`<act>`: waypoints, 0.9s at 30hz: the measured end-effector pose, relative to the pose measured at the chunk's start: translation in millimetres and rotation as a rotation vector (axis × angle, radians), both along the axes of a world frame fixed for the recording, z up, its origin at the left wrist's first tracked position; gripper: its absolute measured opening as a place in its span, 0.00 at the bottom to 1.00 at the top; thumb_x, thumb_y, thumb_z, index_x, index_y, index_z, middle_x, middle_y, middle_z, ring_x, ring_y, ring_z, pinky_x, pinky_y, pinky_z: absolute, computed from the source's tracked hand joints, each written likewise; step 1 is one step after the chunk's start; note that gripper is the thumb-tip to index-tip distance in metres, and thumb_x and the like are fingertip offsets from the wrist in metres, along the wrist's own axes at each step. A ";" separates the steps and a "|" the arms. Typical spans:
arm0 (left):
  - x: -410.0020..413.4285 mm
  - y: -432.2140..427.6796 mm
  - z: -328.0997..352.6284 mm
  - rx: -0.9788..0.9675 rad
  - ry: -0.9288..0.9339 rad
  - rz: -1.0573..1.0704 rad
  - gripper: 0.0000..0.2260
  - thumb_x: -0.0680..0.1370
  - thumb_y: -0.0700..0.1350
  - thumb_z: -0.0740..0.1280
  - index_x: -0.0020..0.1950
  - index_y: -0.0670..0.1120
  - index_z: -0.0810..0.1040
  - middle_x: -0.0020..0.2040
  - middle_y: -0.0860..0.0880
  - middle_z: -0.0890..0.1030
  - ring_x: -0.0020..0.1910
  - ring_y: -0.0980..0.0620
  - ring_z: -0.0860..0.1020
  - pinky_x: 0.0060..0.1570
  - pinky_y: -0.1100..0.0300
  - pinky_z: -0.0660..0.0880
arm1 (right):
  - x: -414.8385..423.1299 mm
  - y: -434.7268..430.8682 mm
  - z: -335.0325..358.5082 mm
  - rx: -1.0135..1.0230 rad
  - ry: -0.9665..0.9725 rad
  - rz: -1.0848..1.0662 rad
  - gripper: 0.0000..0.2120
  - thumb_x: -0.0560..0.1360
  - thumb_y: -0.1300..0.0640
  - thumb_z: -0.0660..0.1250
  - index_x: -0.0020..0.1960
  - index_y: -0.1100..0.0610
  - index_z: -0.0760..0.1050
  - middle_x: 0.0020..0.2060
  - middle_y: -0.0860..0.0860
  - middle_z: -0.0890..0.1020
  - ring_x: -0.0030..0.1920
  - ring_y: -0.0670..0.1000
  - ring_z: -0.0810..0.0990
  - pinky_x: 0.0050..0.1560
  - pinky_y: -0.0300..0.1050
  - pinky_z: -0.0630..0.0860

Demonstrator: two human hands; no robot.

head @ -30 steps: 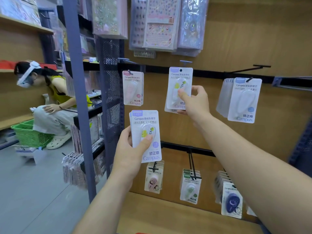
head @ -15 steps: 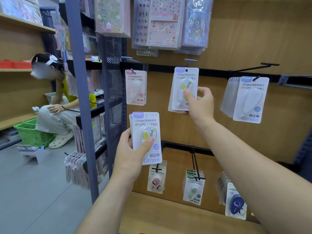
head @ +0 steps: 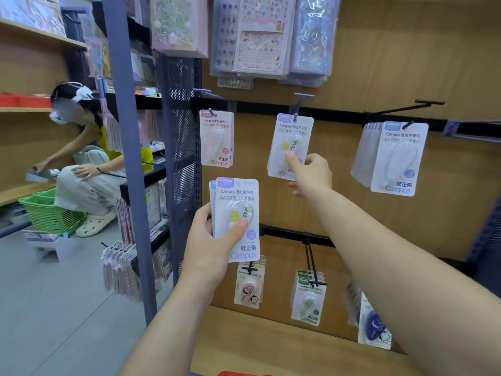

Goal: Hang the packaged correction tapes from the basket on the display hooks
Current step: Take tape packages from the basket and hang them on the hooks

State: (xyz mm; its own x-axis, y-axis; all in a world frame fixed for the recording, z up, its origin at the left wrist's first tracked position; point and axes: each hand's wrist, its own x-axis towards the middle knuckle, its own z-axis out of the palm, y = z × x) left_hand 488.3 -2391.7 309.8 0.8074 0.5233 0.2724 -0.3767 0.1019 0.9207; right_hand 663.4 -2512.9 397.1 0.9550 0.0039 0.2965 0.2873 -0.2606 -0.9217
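My left hand (head: 210, 251) grips a small stack of packaged correction tapes (head: 237, 221) with purple headers, held upright below the upper rail. My right hand (head: 309, 173) pinches the lower edge of another purple-header correction tape pack (head: 290, 143), which hangs tilted on the middle display hook (head: 298, 104) of the upper black rail. A pink pack (head: 217, 139) hangs on the hook to the left. A thick row of blue packs (head: 393, 158) hangs to the right. The basket I work from is not visible.
An empty hook (head: 406, 105) sticks out at the upper right. A lower rail (head: 295, 236) carries more tape packs. Sticker sheets (head: 257, 36) hang above. A grey upright post (head: 127, 158) stands at the left; beyond it a person crouches by a green basket (head: 47, 213).
My right hand has slid slightly down the hanging pack, which now tilts on its hook. My left hand keeps its stack in the same place. The crouching person has leaned toward the left shelf.
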 end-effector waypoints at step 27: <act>-6.6 18.3 -6.7 0.065 0.091 0.117 0.16 0.81 0.40 0.69 0.67 0.52 0.74 0.56 0.53 0.85 0.50 0.52 0.86 0.46 0.51 0.85 | -53.2 -21.7 -11.6 0.196 -0.103 0.272 0.06 0.82 0.55 0.66 0.56 0.57 0.76 0.48 0.47 0.86 0.46 0.45 0.87 0.42 0.43 0.84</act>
